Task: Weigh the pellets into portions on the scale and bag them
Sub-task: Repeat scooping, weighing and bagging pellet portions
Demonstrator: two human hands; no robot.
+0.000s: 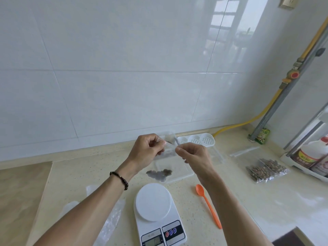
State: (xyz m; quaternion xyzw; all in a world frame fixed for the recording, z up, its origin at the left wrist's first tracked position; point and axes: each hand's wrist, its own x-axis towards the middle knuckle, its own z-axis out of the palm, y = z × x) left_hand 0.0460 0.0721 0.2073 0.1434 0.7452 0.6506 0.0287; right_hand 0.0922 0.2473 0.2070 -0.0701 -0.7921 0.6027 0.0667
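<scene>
Above the counter, my left hand and my right hand both pinch the top edge of a small clear bag with brown pellets in its bottom. Below it a clear tray holds a small heap of loose pellets. A white digital scale stands near the front edge with nothing on its round platform. An orange spoon lies to the right of the scale. Filled pellet bags lie at the right.
A white perforated tray sits against the tiled wall. Clear plastic bags lie left of the scale, and one more at the right. A rack with bottles and a yellow gas hose occupy the right corner.
</scene>
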